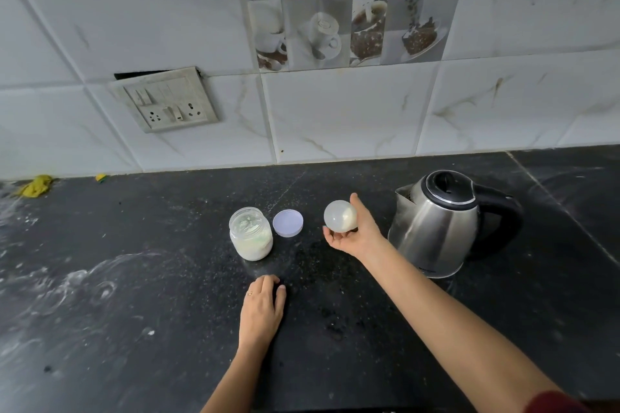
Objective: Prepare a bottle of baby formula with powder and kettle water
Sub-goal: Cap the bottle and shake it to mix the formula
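Left hand point(263, 308): rests palm-down on the counter point(134, 312) towards its front edge, fingers loosely bent, holding nothing.

Right hand point(359, 238): raised above the middle of the counter, thumb and fingers curled round the bottle point(340, 221). The bottle is tipped so that only one rounded, translucent end faces the camera. Whether it has a cap cannot be told.

Jar point(251, 238): stands open left of the bottle and holds pale powder. Its lid point(288, 223) lies flat just beside it, on the side towards the back edge.

Kettle point(436, 228): steel, lid closed, stands near the right hand on the right part of the counter, black handle turned away to the right.

Assessment: the bottle appears to be light, thin plastic, smooth and likely slippery. It is best gripped round the body, and stood upright before filling. The kettle is judged heavy and possibly hot, so it should be held by the handle only.
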Tool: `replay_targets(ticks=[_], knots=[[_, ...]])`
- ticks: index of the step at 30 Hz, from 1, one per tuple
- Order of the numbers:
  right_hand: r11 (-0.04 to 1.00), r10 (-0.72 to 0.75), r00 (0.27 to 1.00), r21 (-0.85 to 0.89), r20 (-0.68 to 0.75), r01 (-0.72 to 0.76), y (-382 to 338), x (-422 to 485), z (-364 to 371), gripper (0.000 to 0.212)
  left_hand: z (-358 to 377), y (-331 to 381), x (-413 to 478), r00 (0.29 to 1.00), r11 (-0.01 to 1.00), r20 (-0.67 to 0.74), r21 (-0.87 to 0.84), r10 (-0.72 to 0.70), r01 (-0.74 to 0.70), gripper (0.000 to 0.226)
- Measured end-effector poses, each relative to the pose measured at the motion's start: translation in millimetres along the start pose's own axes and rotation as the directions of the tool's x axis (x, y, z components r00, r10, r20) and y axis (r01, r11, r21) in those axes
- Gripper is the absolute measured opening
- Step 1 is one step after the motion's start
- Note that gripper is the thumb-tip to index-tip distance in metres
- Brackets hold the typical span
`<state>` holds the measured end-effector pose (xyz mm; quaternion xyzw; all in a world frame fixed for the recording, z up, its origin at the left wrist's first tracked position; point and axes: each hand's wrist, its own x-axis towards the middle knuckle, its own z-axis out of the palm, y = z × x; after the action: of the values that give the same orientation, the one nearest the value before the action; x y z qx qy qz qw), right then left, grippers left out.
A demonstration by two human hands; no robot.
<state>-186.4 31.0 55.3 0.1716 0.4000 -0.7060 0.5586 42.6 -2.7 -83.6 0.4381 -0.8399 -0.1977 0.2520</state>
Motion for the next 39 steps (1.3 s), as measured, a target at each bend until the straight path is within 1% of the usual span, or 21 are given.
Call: replay_targets(ticks=[2, 4, 7, 9, 11, 13, 15, 16, 17, 19, 20, 22, 23, 26, 28, 31, 32, 34, 35, 37, 39], knots=[[0.996, 0.007, 0.999, 0.091, 0.05, -0.012, -3.0, -0.7, 2.5, 0.054, 1.0, -1.6, 0.3, 1.0, 1.0, -0.001, -0.003, 0.014, -0.014, 0.019], [0.992, -0.032, 0.995, 0.126, 0.093, 0.02, -6.1, -4.9, 5.3, 0.041, 1.3, -1.8, 0.7, 1.0, 1.0, -0.003, -0.013, 0.016, -0.016, 0.011], [0.996, -0.066, 0.988, 0.067, 0.138, 0.058, -10.1, -11.7, 8.3, 0.019, 1.2, -2.6, 0.8, 1.0, 1.0, -0.01, -0.012, 0.026, -0.026, 0.017], [0.988, -0.126, 0.978, -0.064, 0.165, 0.138, -13.5, -11.9, 6.5, 0.028, 1.0, -2.7, 1.2, 0.999, 0.999, -0.022, 0.01, 0.047, -0.046, 0.032], [0.95, -0.216, 0.951, -0.177, 0.221, 0.257, -15.7, -13.7, 5.1, 0.053, 1.9, -3.9, 2.0, 0.997, 0.997, -0.031, 0.049, 0.064, -0.062, 0.039], [0.882, -0.304, 0.912, -0.28, 0.277, 0.379, -13.4, -18.1, 3.5, 0.068, 3.4, -3.9, 3.1, 0.998, 0.994, -0.026, 0.094, 0.049, -0.046, 0.044], [0.866, -0.41, 0.883, -0.206, 0.228, 0.455, -6.6, -16.8, 2.4, 0.067, 4.3, -3.5, 3.5, 1.0, 0.991, -0.013, 0.133, 0.006, -0.005, 0.049], [0.88, -0.445, 0.882, -0.108, 0.155, 0.463, -2.9, -15.4, 2.6, 0.058, 4.6, -3.2, 3.2, 1.0, 0.988, -0.009, 0.151, -0.009, 0.01, 0.051], [0.9, -0.434, 0.896, -0.007, 0.098, 0.436, 1.4, -13.6, 2.6, 0.043, 4.7, -2.2, 3.0, 1.0, 0.986, -0.007, 0.164, -0.018, 0.018, 0.052], [0.945, -0.325, 0.936, 0.076, 0.134, 0.317, 11.1, -17.7, 2.0, 0.015, 3.6, -0.1, 2.2, 1.0, 0.985, 0.004, 0.175, -0.014, 0.013, 0.05], [0.96, -0.28, 0.942, 0.038, 0.186, 0.277, 15.5, -20.0, 0.6, 0.01, 3.6, -0.8, 1.3, 1.0, 0.984, 0.006, 0.176, -0.005, 0.004, 0.046], [0.958, -0.278, 0.936, -0.008, 0.218, 0.286, 20.8, -21.2, -1.9, 0.023, 3.2, -2.1, 1.7, 1.0, 0.985, 0.001, 0.171, 0.009, -0.009, 0.033], [0.952, -0.304, 0.931, 0.032, 0.204, 0.304, 21.3, -19.7, -1.1, 0.027, 2.9, -2.4, 2.6, 1.0, 0.986, 0.006, 0.167, 0.007, -0.008, 0.031], [0.914, -0.371, 0.917, 0.231, 0.15, 0.332, 22.3, -17.7, 2.8, 0.024, 3.3, -5.0, 4.7, 0.999, 0.983, 0.019, 0.179, 0.036, -0.039, 0.03], [0.931, -0.331, 0.929, 0.214, 0.166, 0.294, 23.2, -17.8, 0.6, 0.034, 1.6, -5.8, 5.3, 0.998, 0.979, 0.035, 0.193, 0.059, -0.065, 0.039], [0.969, -0.244, 0.944, 0.101, 0.223, 0.227, 22.3, -19.9, -2.0, 0.039, 0.0, -7.4, 4.6, 0.998, 0.982, 0.023, 0.183, 0.052, -0.056, 0.03], [0.962, -0.255, 0.941, 0.156, 0.221, 0.224, 22.1, -20.7, 0.9, 0.041, -0.1, -7.6, 4.8, 0.999, 0.983, 0.023, 0.179, 0.043, -0.047, 0.028], [0.903, -0.306, 0.941, 0.358, 0.146, 0.238, 19.8, -18.5, 5.0, 0.039, -0.7, -6.8, 5.3, 0.999, 0.986, 0.036, 0.165, 0.027, -0.033, 0.029], [0.882, -0.325, 0.938, 0.397, 0.121, 0.255, 20.3, -19.2, 6.9, 0.035, -1.2, -6.7, 4.9, 0.999, 0.987, 0.04, 0.161, 0.021, -0.027, 0.029], [0.913, -0.334, 0.93, 0.298, 0.154, 0.279, 23.3, -21.5, 7.4, 0.026, -2.2, -7.0, 4.1, 0.999, 0.988, 0.039, 0.151, 0.019, -0.025, 0.029], [0.936, -0.339, 0.92, 0.165, 0.196, 0.31, 25.0, -23.0, 8.0, 0.028, -2.8, -7.0, 4.1, 0.999, 0.989, 0.031, 0.143, 0.024, -0.028, 0.029]])
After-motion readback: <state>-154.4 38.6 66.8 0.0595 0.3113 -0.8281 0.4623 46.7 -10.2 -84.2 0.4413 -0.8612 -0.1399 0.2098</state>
